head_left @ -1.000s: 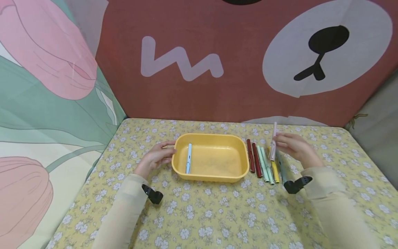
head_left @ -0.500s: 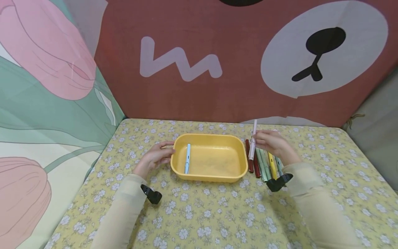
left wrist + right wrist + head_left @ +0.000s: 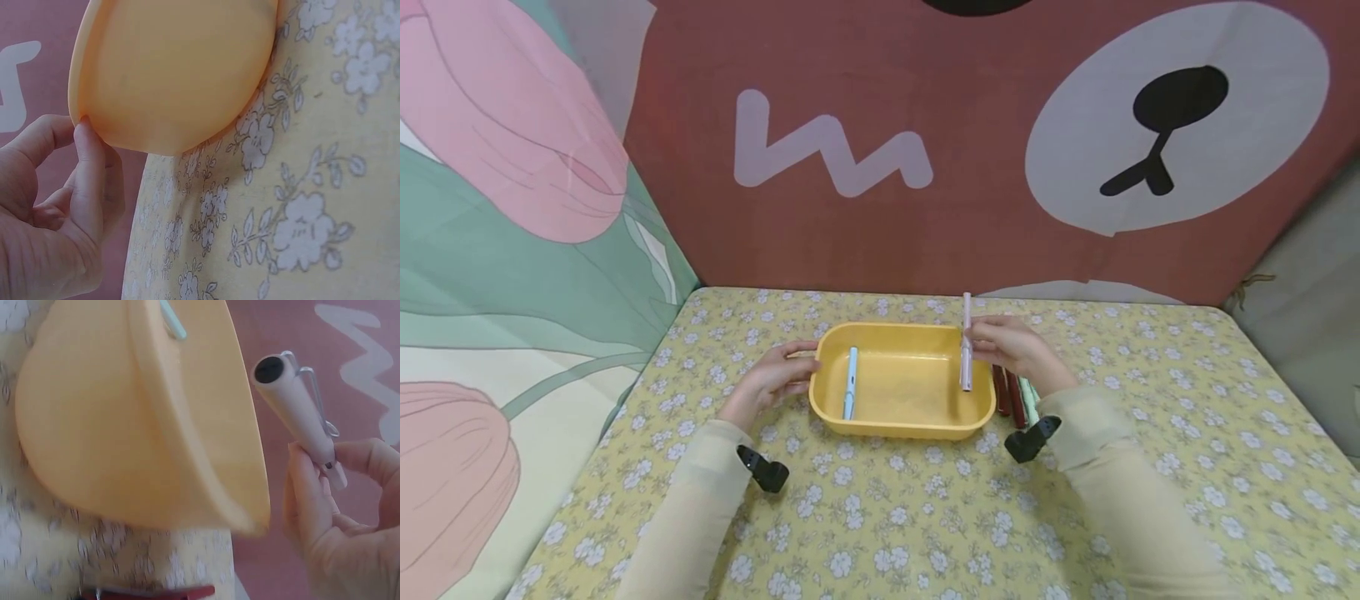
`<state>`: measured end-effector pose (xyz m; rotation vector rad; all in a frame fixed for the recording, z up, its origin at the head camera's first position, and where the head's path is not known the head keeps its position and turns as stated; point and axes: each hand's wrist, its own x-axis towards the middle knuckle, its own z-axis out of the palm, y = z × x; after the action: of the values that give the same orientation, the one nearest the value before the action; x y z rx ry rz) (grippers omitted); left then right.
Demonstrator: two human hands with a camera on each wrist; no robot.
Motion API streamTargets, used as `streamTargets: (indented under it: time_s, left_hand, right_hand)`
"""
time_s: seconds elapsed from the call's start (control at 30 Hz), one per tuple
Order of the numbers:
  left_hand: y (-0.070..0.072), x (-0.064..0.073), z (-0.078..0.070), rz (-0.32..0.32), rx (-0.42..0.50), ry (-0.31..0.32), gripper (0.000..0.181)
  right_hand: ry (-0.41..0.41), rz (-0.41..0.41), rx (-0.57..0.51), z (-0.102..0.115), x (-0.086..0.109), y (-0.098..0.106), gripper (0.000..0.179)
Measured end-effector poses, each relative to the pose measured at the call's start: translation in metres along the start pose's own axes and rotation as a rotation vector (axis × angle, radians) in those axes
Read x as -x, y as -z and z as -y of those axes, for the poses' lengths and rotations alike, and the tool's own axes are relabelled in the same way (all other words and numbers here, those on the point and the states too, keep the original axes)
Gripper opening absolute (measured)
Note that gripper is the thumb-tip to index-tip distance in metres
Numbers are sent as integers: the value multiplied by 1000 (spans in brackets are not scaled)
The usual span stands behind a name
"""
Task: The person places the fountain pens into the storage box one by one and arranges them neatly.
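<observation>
Pen clip (image 3: pixel 318 394) being shown clearly by right wrist view alone. Pink pen (image 3: pixel 966 350) being pinched by right hand (image 3: pixel 1021 348) above right end of yellow tray (image 3: pixel 902 392), no longer being held over red pens (image 3: pixel 1017 402). Tray's left rim being gripped by left hand (image 3: pixel 771 375).

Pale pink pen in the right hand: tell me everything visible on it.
The pale pink pen is slim, smooth and plastic-looking, with a wire-like metal clip along its thicker part and a round black end face. A small dark mark shows near the fingers. The right hand pinches it near the middle, covering part of the barrel. It is held in the air over the right end of the yellow tray, black end nearer the person. Only the hand visibly touches it.
</observation>
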<state>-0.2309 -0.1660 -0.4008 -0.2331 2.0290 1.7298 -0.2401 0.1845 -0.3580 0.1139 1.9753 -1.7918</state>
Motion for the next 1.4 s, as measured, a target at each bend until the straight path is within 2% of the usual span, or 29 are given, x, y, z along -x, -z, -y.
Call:
streamTargets:
  time_s: [0.33,0.53,0.77,0.97,1.4]
  left_hand:
    - [1,1,2,7,1,-13,59]
    - [0,2,1,9,-1,-12,59]
    - [1,2,0,22,-5,-22,59]
    - [1,2,0,19,-16,-22,59]
    - [1,2,0,28,-16,-20,59]
  right_hand:
    - [-23,-37,-91,-4,-14,-37,57]
    - [-21,-16,-116,-7,-19,-57,52]
    - [-43,-39,-136,-11,-26,-81,41]
    - [-60,-38,-154,-16,-32,-95,36]
    - [-93,-67,-143,-26,-40,-120,38]
